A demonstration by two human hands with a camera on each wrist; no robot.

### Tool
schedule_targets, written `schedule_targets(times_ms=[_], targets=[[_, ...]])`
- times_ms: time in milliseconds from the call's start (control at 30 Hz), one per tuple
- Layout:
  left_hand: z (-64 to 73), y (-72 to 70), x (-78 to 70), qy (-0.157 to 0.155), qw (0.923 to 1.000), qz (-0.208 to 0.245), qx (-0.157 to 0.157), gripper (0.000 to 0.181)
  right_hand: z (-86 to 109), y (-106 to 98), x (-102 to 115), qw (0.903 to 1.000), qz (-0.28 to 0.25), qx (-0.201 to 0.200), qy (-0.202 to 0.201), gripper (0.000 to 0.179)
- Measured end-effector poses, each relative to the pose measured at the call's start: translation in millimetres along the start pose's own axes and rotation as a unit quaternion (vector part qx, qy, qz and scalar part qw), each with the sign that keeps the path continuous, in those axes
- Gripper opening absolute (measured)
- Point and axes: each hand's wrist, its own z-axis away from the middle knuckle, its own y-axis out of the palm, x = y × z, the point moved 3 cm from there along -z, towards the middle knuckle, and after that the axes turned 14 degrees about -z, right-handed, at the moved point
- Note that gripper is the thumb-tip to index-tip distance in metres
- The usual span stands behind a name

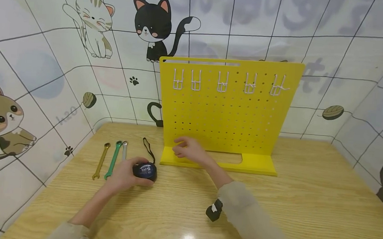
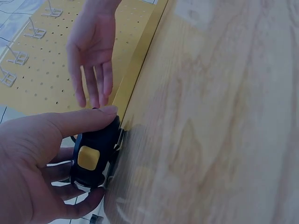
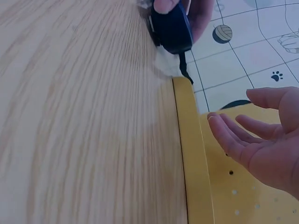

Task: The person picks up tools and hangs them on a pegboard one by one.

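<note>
My left hand (image 1: 125,174) grips a tape measure (image 1: 146,171) low over the table, thumb on the near side and fingers round the far side. The tape measure is dark blue and black, marked 5m, and its black wrist strap (image 1: 149,150) trails toward the back. A yellow button (image 2: 88,157) shows on its case in the left wrist view. My right hand (image 1: 191,150) hovers before the lower part of the yellow pegboard (image 1: 225,110), fingers loosely bent and holding nothing. In the right wrist view, its palm (image 3: 275,158) faces the tape measure.
Left of the tape measure lie a gold wrench (image 1: 101,161), a green wrench (image 1: 113,160) and a silver wrench (image 1: 125,150), partly hidden by my left hand. Several white wire hooks (image 1: 222,83) line the pegboard's upper part. Its yellow base (image 1: 258,163) stands on the wooden table (image 1: 305,199).
</note>
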Motion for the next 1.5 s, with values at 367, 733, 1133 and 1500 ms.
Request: schedule_targets(times_ms=[367,733,1133,1500], targets=[[1.4,3.8,-8.3,-0.026,0.9995,0.017,-0.007,0.073,-26.1,33.0,-8.2,0.9962,-0.063,0.016,0.058,0.047],[1.9,6.1,-18.1,-0.023,0.9976,0.062,-0.019,0.067,-43.3,43.6,-20.0,0.9942,-0.061,0.017,0.087,0.031],[3.2,9.5,-29.1,0.002,0.9983,0.056,-0.012,0.067,-45.1,46.3,-24.3,0.9941,-0.071,-0.005,0.082,0.021],[4.7,9.7,-31.4,0.005,0.9976,0.070,-0.004,0.066,-47.7,56.0,-21.6,0.9953,-0.049,-0.045,0.069,0.028]])
